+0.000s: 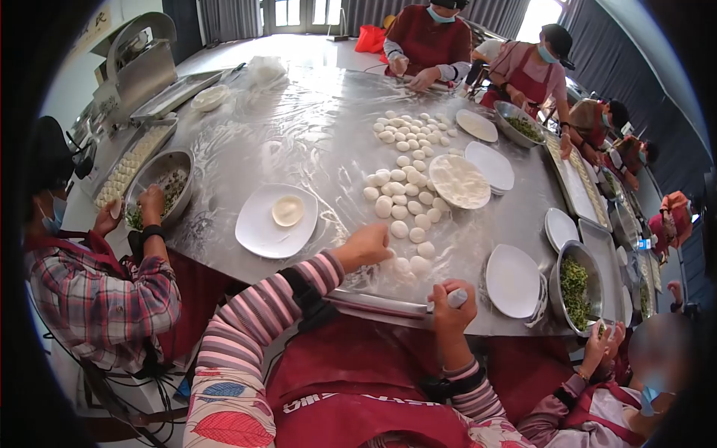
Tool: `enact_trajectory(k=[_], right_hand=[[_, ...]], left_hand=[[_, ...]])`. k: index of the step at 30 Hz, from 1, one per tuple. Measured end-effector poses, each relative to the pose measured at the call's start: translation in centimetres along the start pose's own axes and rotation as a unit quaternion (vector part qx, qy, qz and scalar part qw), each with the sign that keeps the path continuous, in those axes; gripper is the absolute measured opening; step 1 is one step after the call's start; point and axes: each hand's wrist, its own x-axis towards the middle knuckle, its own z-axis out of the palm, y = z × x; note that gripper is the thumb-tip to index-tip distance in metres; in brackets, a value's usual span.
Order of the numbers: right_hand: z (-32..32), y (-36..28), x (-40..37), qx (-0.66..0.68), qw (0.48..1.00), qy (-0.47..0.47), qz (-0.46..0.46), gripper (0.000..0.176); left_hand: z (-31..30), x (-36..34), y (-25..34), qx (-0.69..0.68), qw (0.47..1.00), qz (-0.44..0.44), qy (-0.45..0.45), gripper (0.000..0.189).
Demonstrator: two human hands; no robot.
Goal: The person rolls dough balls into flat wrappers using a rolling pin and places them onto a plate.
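My left hand (366, 246) reaches over the floured metal table, fingers curled downward beside the nearest dough balls (420, 264). Its fingertips are partly hidden, so I cannot make out what is in them. Close to the table's front edge, my right hand (453, 310) is wrapped round a short pale rod that looks like a rolling pin (457, 298); most of it is covered by the fingers. Many flattened dough balls (399, 211) lie in a long cluster beyond my hands. To the left, a square white plate (258, 243) holds a round dough wrapper (287, 210).
White plates (514, 280) and a bowl of chopped green filling (573, 284) stand at right. A floured round plate (460, 181) borders the dough balls. At left, a co-worker's hand (151, 201) is in another filling bowl (187, 160). Other people work around the table.
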Motion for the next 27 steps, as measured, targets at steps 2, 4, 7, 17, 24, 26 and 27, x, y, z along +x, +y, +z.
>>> enact_trajectory(k=[2, 4, 7, 17, 24, 26, 27], right_hand=[[0.6, -0.3, 0.5, 0.051, 0.992, -0.002, 0.112, 0.023], [0.8, 0.6, 2.3, -0.057, 0.998, -0.012, 0.002, 0.023], [2.5, 3.5, 3.8, -0.065, 0.997, -0.030, 0.035, 0.022], [2.1, 3.8, 2.6, -0.134, 0.990, 0.020, -0.031, 0.024], [2.4, 3.2, 4.1, -0.024, 0.990, -0.081, 0.113, 0.024], [1.2, 3.5, 2.0, -0.058, 0.994, -0.046, 0.087, 0.025], [0.9, 2.7, 1.3, -0.036, 0.992, -0.037, 0.119, 0.025]], left_hand=[[0.5, -1.3, -0.1, -0.022, 0.999, 0.026, -0.014, 0.023], [1.5, -2.1, 0.6, -0.052, 0.996, 0.061, -0.040, 0.023], [2.0, -1.8, 1.7, -0.086, 0.990, 0.023, -0.108, 0.023], [2.3, -2.7, 1.6, -0.098, 0.988, 0.054, -0.108, 0.023], [1.9, -1.6, 0.9, -0.024, 0.999, 0.006, -0.039, 0.019], [1.3, -3.0, 1.2, -0.074, 0.995, -0.034, -0.061, 0.019], [1.1, -3.7, 1.7, -0.100, 0.990, -0.056, -0.082, 0.018]])
